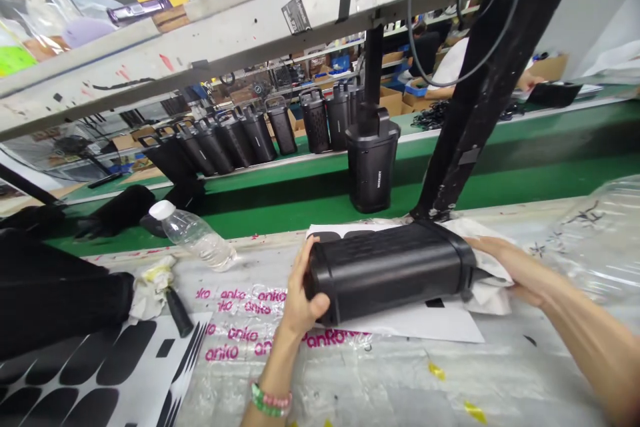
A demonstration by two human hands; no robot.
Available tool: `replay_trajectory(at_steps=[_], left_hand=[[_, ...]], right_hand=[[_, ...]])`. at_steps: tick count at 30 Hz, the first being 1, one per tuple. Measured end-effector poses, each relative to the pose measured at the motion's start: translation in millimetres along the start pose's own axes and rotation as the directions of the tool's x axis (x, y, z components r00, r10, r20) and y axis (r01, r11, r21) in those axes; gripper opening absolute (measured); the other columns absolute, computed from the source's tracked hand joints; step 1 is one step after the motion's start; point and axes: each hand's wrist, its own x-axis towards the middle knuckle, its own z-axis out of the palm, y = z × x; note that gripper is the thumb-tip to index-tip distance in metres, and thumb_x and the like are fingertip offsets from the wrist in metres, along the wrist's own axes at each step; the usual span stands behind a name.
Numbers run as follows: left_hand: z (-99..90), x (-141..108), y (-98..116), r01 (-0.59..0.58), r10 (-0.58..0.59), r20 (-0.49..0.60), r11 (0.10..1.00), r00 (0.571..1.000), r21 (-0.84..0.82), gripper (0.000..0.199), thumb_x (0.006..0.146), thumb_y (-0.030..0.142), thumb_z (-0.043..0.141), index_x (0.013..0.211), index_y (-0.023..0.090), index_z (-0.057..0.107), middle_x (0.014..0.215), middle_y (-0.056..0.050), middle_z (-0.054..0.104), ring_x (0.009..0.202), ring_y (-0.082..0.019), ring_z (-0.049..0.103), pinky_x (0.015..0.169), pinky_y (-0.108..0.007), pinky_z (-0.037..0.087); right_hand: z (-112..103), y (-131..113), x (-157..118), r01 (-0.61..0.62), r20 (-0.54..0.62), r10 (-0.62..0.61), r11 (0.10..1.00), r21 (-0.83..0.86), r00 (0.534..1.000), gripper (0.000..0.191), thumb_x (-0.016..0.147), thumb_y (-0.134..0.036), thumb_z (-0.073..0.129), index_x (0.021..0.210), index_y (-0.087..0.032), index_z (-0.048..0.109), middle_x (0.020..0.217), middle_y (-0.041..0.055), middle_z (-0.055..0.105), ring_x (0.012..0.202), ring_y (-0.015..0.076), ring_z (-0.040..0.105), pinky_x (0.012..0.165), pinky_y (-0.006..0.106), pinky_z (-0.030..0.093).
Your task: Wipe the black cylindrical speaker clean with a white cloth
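A black cylindrical speaker with a ribbed body lies on its side on the bench, in front of me. My left hand grips its left end, fingers curled over the top. My right hand presses a crumpled white cloth against the right end. A sheet of white paper lies under the speaker. To the left, a clear water bottle lies on its side. A black-handled tool rests beside a stained rag. A sheet of black cut-out shapes covers the lower left corner.
Pink-printed plastic film covers the bench. Beyond it runs a green conveyor belt carrying a row of black speakers. A black post and an overhead shelf rise close by. A co-worker sits at the far right.
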Motion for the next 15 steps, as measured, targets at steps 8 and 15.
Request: replay_trajectory(at_steps=[8, 15], left_hand=[[-2.5, -0.7, 12.7, 0.275, -0.3, 0.225, 0.952, 0.927, 0.137, 0.139, 0.062, 0.054, 0.086, 0.153, 0.037, -0.019, 0.166, -0.006, 0.005, 0.149, -0.03, 0.024, 0.124, -0.049, 0.017], [-0.8, 1.7, 23.1, 0.296, -0.335, 0.204, 0.935, 0.92, 0.197, 0.125, 0.063, 0.036, 0.084, 0.156, 0.026, 0.002, 0.159, -0.012, 0.025, 0.141, -0.032, 0.037, 0.121, -0.049, 0.023]], right_hand=[[-1.3, 4.8, -11.7, 0.142, -0.484, -0.329, 0.913, -0.382, 0.811, 0.04, 0.084, -0.058, 0.053, 0.06, -0.027, 0.042, 0.058, 0.0034, 0.047, 0.071, 0.0285, 0.055, 0.066, 0.038, 0.04], [44.3, 7.7, -28.9, 0.596, 0.053, -0.911, 0.222, -0.772, 0.408, 0.044, 0.101, -0.05, 0.032, 0.097, -0.021, 0.065, 0.108, 0.0148, 0.069, 0.105, 0.0378, 0.063, 0.079, 0.05, 0.051]])
